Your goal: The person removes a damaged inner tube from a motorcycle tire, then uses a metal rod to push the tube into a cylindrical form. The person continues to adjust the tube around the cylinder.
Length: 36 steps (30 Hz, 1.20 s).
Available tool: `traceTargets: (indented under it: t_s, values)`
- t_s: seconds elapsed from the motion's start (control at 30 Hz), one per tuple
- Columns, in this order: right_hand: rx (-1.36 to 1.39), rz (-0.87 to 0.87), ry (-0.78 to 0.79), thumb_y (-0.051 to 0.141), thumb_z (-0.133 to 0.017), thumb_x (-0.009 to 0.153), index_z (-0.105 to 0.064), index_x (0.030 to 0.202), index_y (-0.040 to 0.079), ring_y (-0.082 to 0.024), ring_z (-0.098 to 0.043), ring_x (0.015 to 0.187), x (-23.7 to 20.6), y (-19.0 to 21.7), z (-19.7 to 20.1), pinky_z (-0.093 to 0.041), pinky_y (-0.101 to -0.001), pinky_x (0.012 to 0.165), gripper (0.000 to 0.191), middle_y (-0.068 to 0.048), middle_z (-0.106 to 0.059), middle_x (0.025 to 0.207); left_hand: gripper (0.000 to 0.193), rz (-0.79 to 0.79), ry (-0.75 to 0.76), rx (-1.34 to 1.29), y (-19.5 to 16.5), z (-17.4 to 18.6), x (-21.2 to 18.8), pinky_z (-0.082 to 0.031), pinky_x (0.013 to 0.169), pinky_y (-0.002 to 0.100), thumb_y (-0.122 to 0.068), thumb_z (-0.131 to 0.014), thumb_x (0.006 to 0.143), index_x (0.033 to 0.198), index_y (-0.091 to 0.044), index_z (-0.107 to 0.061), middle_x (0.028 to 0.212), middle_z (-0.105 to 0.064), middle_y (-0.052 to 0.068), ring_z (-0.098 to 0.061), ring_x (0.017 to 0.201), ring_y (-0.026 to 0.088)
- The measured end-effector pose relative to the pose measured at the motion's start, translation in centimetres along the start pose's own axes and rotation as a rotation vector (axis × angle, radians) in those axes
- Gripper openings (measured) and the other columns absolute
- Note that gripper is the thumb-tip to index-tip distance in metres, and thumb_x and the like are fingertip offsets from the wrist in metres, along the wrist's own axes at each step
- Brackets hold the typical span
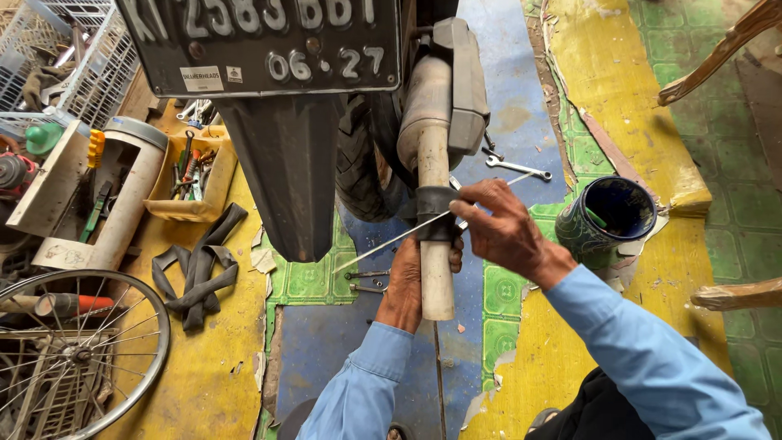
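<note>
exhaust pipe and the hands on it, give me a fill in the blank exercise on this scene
1. The left hand grips the exhaust pipe from ____ the black rubber band wrapped around it.
2. The right hand holds a thin metal ____ against that band.
3. The wrench lies on the ____ part of the floor.
4. The dark blue cup stands to the ____ of the pipe.

Missing words: below; rod; blue; right
</note>
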State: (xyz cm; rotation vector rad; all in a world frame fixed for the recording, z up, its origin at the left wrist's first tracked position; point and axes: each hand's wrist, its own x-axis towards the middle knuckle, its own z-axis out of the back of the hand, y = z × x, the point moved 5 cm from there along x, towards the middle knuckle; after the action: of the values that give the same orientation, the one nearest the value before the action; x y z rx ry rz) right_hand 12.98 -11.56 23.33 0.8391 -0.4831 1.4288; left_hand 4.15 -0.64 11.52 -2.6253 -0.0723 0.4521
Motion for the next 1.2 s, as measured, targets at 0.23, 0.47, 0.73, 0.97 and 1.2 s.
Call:
traceTargets:
  t_s: [0.23,0.47,0.73,0.97,1.2]
  values:
    - [-0.036,-0.15,-0.074,-0.014,-0.066,0.088,-0.065,0.107,-0.001,-0.035,-0.067,0.097,0.0,-0.9,0.5,-0.058,-0.0415,0.083,0.023,-0.018,-0.066,0.106,0.046,0.053,-0.019,-0.005,-0.3,-0.1,0.2,-0.054,0.052,0.03,-0.04,-0.058,0.102,0.103,0.005,-0.065,0.078,-0.068,0.013,-0.064,0.057,0.019]
    - [-0.069,-0.137,-0.076,-0.015,-0.066,0.086,-0.065,0.107,-0.001,-0.036,-0.067,0.098,0.2,-0.6,0.8,-0.057,-0.042,0.085,0.024,-0.018,-0.065,0.107,0.044,0.055,-0.051,0.008,-0.5,-0.4,-0.2,-0.054,0.051,0.029,-0.039,-0.057,0.102,0.102,0.004,-0.065,0.078,-0.068,0.014,-0.064,0.056,0.018]
    - [-0.001,-0.091,-0.009,-0.014,-0.066,0.082,-0.066,0.105,-0.002,-0.036,-0.067,0.093,0.1,-0.1,0.4,-0.055,-0.0442,0.081,0.026,-0.019,-0.066,0.104,0.039,0.022,-0.001,-0.017,-0.2,-0.5,-0.3,-0.054,0.053,0.029,-0.036,-0.058,0.103,0.105,0.003,-0.064,0.08,-0.068,0.014,-0.064,0.058,0.018]
    - [-0.034,-0.135,-0.066,-0.015,-0.064,0.086,-0.065,0.105,-0.001,-0.037,-0.067,0.098,-0.2,-0.3,0.5,-0.057,-0.0429,0.086,0.024,-0.018,-0.066,0.106,0.044,0.03,-0.035,0.026,-0.4,-0.2,-0.1,-0.054,0.052,0.03,-0.038,-0.059,0.102,0.104,0.005,-0.065,0.079,-0.068,0.014,-0.064,0.058,0.019]
    - [-0.053,-0.187,-0.084,-0.014,-0.065,0.088,-0.064,0.106,-0.002,-0.035,-0.068,0.098,0.4,-0.5,0.6,-0.058,-0.0419,0.086,0.022,-0.019,-0.067,0.105,0.048,0.041,-0.045,0.013,-0.4,-0.4,-0.5,-0.054,0.052,0.029,-0.041,-0.057,0.104,0.103,0.007,-0.065,0.079,-0.068,0.014,-0.064,0.058,0.018]
